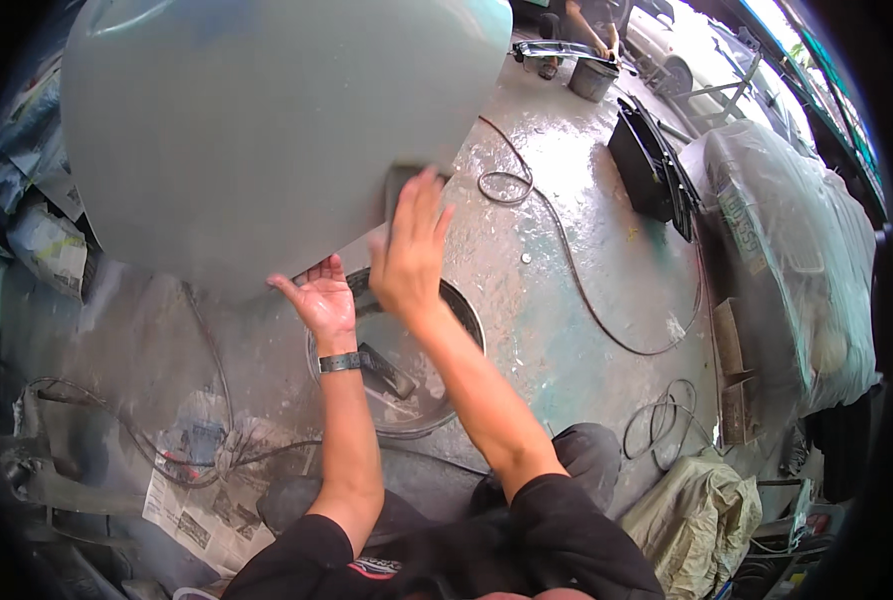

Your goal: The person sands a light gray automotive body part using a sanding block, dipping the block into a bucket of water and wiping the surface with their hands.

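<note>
A large smooth grey car panel [256, 130], perhaps a hood, fills the upper left. My right hand [411, 245] is at its lower right edge, fingers laid over a dark sanding block [398, 190] against the surface; the hand is slightly blurred. At the panel's lower edge, my left hand [323, 300] is palm up with its thumb spread and fingertips by the rim, holding nothing that I can see. Beneath both hands stands a round basin [478, 335] of cloudy liquid, with a dark oblong block [386, 370] inside it.
A dark hose [576, 265] loops across the wet floor to the right. Beyond it are a black plastic part [641, 165] and a plastic-covered vehicle part [786, 250]. Newspaper [201, 500] lies lower left, a beige cloth [691, 510] lower right. Another person's hands [606, 45] are near a bucket [593, 80].
</note>
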The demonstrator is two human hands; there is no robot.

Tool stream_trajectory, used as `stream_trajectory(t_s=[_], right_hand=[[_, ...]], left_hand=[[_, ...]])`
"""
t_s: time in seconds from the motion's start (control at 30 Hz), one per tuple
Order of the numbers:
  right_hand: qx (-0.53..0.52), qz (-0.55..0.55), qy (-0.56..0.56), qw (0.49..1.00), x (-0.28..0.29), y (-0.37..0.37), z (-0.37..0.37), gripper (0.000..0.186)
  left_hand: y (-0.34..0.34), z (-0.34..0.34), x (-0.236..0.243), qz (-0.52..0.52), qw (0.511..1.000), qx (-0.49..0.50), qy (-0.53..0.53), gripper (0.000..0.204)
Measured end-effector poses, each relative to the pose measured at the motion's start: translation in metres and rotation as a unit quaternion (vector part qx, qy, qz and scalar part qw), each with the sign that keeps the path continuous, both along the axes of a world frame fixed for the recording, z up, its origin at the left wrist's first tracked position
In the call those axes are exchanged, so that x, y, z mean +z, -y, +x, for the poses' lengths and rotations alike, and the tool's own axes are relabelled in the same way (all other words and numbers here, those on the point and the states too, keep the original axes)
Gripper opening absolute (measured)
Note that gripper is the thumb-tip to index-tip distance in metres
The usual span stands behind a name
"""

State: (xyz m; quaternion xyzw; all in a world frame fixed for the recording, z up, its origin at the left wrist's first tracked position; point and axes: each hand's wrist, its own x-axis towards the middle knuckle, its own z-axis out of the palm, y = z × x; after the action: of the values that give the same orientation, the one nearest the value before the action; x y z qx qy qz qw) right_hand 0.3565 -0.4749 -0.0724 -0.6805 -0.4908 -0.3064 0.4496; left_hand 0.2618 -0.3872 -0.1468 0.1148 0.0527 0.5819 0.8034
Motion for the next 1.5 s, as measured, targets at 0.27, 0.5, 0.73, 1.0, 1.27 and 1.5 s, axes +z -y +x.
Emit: stream_trajectory(t_s=[0.27, 0.5, 0.73, 1.0, 1.27, 1.5], right_hand=[[-0.052, 0.092, 0.033, 0.994, 0.095, -0.004, 0.052, 0.072], [-0.013, 0.029, 0.045, 0.999, 0.033, 0.001, 0.032, 0.076], [-0.058, 0.003, 0.052, 0.997, 0.038, -0.004, 0.034, 0.078], [-0.080, 0.074, 0.146, 0.983, 0.091, -0.010, 0.056, 0.068], [-0.040, -0.078, 0.186, 0.979, 0.006, 0.000, 0.028, 0.054], [-0.085, 0.107, 0.124, 0.983, 0.095, -0.020, 0.050, 0.060]], left_hand=[[0.012, 0.016, -0.011, -0.014, 1.000, -0.024, -0.008, 0.080], [0.001, -0.002, 0.001, -0.008, 1.000, 0.001, -0.005, 0.079], [0.009, 0.008, 0.002, 0.002, 1.000, -0.010, 0.002, 0.079], [0.016, 0.012, -0.010, 0.002, 0.998, -0.054, 0.009, 0.080], [0.002, -0.001, 0.006, -0.003, 1.000, 0.001, -0.010, 0.080], [0.010, 0.011, -0.008, -0.002, 1.000, -0.024, 0.012, 0.081]])
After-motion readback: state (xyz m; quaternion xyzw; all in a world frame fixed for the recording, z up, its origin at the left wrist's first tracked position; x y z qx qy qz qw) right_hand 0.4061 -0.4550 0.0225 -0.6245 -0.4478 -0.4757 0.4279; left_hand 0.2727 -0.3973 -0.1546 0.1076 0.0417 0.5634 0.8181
